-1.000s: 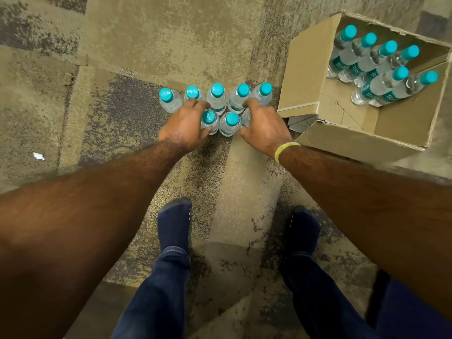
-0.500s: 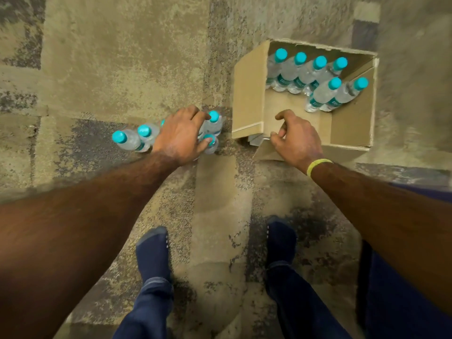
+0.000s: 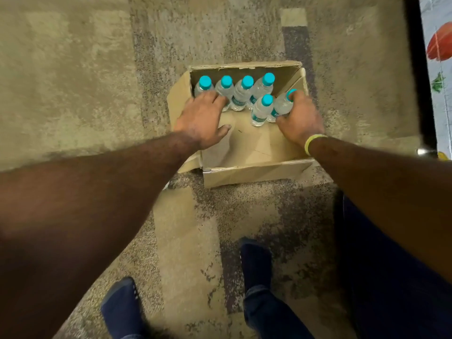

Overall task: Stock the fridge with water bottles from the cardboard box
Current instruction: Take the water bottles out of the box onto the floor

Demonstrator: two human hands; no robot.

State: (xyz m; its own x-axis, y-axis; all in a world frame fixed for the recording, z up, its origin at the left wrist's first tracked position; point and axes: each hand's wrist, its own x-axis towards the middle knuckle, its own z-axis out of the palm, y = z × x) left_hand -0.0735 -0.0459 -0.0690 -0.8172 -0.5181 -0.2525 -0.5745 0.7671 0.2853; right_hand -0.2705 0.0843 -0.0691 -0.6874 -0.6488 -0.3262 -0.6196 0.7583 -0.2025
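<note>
**Q:** Where are the bottles?
**A:** Six water bottles (image 3: 241, 96) stand upright in the cardboard box (image 3: 256, 171) on the carpet (image 3: 73, 81), four along the far wall and two nearer, on the right.

**Q:** What is the grip state?
**A:** The right grip (image 3: 299, 118) is curled round the rightmost bottle (image 3: 282, 106). The left grip (image 3: 203, 116) is spread, with its fingers resting on the leftmost bottles and not closed.

**Q:** What is the risk?
**A:** A lift from the neck may slip. The neighbouring bottle (image 3: 261, 110) stands touching it and could be knocked over.

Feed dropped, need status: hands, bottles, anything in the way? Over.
Left hand touches back-row bottles. Right hand grips rightmost bottle. Six in cardboard box, nothing blocking.
</note>
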